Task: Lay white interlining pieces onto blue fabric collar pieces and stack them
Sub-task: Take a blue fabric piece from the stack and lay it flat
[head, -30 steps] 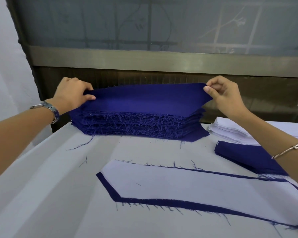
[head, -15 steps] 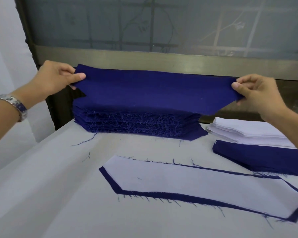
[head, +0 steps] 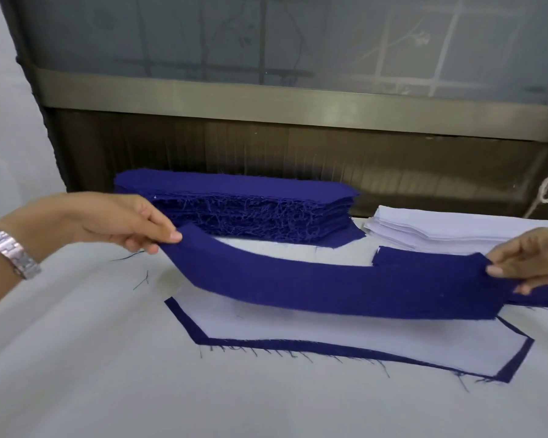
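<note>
Over the near middle of the table (head: 76, 358) | blue collar piece (head: 345, 289) sags in the air between both hands, just above a laid blue piece (head: 329, 346) covered with white interlining (head: 361, 338) | left hand (head: 121, 222) pinches its left end | right hand (head: 529, 260) pinches its right end | blue stack (head: 250, 210) far behind, white interlining stack (head: 424, 229) far right

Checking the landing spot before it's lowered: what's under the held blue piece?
A blue collar piece lies on the table, white interlining on top. The held blue piece hides their far edge.
</note>
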`<state>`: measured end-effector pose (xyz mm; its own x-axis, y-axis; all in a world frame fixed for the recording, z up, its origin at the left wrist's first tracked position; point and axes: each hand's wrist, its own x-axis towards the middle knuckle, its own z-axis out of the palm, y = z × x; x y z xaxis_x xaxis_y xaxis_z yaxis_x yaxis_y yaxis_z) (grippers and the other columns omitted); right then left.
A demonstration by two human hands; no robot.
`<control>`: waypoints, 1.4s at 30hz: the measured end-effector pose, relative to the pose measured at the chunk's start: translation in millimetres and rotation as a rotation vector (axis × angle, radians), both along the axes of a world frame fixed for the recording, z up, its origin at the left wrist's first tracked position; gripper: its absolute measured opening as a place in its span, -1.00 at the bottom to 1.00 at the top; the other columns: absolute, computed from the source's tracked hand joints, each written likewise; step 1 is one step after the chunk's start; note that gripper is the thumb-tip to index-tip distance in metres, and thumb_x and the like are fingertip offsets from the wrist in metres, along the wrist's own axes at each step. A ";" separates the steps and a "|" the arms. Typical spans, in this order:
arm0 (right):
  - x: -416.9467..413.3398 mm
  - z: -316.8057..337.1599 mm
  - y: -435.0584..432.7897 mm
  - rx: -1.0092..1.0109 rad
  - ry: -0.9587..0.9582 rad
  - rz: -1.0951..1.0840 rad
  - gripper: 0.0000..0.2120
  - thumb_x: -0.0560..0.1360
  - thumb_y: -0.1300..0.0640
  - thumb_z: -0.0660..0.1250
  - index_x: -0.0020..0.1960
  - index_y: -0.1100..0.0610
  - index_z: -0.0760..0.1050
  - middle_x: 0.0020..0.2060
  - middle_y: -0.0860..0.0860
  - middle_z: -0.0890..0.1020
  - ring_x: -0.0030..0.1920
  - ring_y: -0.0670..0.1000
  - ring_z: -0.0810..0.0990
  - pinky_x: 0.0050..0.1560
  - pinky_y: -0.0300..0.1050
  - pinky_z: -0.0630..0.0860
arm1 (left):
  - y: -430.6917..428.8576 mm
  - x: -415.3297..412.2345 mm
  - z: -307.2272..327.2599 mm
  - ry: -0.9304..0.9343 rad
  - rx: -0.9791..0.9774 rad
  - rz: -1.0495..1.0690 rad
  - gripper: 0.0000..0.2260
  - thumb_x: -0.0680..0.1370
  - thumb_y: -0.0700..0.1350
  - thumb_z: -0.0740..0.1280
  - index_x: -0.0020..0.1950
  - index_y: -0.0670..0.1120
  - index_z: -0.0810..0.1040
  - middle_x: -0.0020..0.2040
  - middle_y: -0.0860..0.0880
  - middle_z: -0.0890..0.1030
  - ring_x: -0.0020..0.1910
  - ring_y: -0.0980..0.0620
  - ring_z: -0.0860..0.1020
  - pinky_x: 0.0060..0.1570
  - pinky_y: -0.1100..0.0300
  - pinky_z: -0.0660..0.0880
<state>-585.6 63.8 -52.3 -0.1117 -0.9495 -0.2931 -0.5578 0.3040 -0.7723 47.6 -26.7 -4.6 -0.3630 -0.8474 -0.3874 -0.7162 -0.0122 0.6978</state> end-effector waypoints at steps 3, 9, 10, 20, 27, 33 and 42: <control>-16.0 -11.2 10.8 0.082 0.015 0.006 -0.41 0.10 0.02 0.77 0.01 0.27 0.68 -0.15 0.33 0.69 -0.37 0.12 0.63 -0.34 -0.13 0.61 | 4.9 -11.1 -16.0 -0.063 0.074 -0.039 -0.77 0.43 0.03 0.45 -0.02 -0.06 0.75 -0.28 0.01 0.62 -0.40 0.18 0.48 -0.45 0.37 0.33; -34.3 -38.2 12.7 0.137 -0.008 0.064 -0.42 0.22 0.05 0.73 0.00 0.40 0.59 -0.17 0.40 0.62 -0.36 0.13 0.61 -0.37 -0.11 0.58 | 10.1 -15.3 -40.1 -0.136 0.117 -0.110 -0.79 0.43 0.13 0.44 -0.17 0.00 0.72 -0.41 -0.02 0.48 -0.45 0.16 0.36 -0.48 0.36 0.23; -35.7 -44.2 10.7 0.136 -0.014 0.067 -0.45 0.21 0.05 0.73 -0.02 0.38 0.60 -0.17 0.39 0.63 -0.36 0.15 0.61 -0.37 -0.10 0.59 | 10.4 -14.7 -42.9 -0.144 0.128 -0.118 -0.78 0.42 0.15 0.45 -0.19 0.00 0.71 -0.42 -0.01 0.47 -0.45 0.17 0.35 -0.48 0.37 0.23; -41.7 -80.1 -1.6 0.114 0.031 0.123 -0.59 0.38 0.02 0.64 0.06 0.25 0.62 -0.07 0.36 0.67 -0.28 0.21 0.68 -0.28 -0.02 0.64 | 5.2 -7.0 -54.5 -0.172 0.146 -0.109 -0.65 0.34 0.29 0.52 -0.17 0.02 0.71 -0.46 0.01 0.43 -0.49 0.16 0.32 -0.51 0.36 0.17; -41.8 -80.1 -4.7 0.105 -0.019 0.144 -0.56 0.33 0.03 0.67 0.02 0.28 0.61 -0.14 0.40 0.65 -0.34 0.21 0.65 -0.34 -0.02 0.61 | 2.4 2.1 -54.3 -0.147 0.146 -0.115 -0.51 0.22 0.33 0.54 -0.10 -0.03 0.71 -0.36 -0.05 0.50 -0.48 0.14 0.30 -0.51 0.35 0.15; -41.7 -76.3 -3.5 0.092 -0.002 0.115 -0.52 0.29 0.02 0.69 0.02 0.28 0.63 -0.16 0.39 0.65 -0.35 0.22 0.65 -0.35 -0.04 0.60 | -0.9 10.5 -57.5 -0.160 0.153 -0.116 -0.45 0.22 0.38 0.55 -0.08 -0.05 0.68 -0.43 0.00 0.47 -0.50 0.15 0.31 -0.54 0.36 0.17; -32.1 -68.9 4.3 0.107 0.024 0.114 -0.51 0.28 0.02 0.70 0.03 0.29 0.63 -0.13 0.42 0.64 -0.39 0.19 0.62 -0.38 -0.06 0.58 | 5.5 3.2 -61.2 -0.234 0.110 -0.042 -0.65 0.25 0.32 0.52 -0.30 0.04 0.65 -0.30 -0.03 0.66 -0.50 0.15 0.37 -0.54 0.33 0.17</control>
<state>-617.7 68.2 -121.2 -0.0134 -0.9200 -0.3917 -0.6109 0.3176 -0.7252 50.8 -21.2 -65.8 -0.2867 -0.7815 -0.5541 -0.8593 -0.0459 0.5094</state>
